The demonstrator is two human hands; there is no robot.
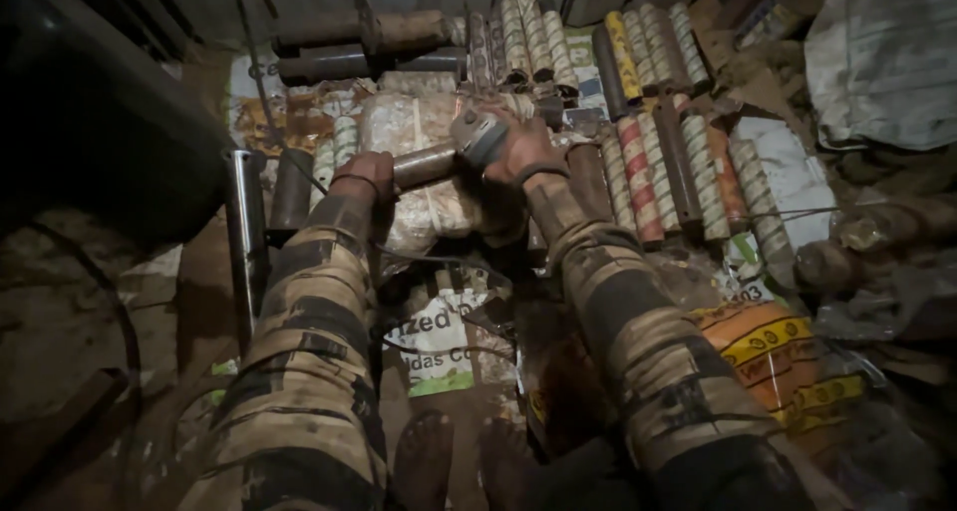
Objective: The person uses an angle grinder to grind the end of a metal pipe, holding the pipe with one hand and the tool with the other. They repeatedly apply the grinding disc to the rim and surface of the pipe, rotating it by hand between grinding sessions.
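My left hand (365, 175) is wrapped round one end of a short metal tube (424, 165), fingers curled tight on it. My right hand (520, 148) grips a small grinder tool (478, 135) w/ its head touching the tube's other end. Tube sits between both hands, just above a lumpy plastic sack (424, 207). Rows of wrapped tubes (663, 162) lie to the right, some striped red & white. A shiny steel bar (245, 222) stands at my left. My bare feet (464, 463) show at the bottom, on printed sacks (444, 337). It's dark, so small bits are hard to see.
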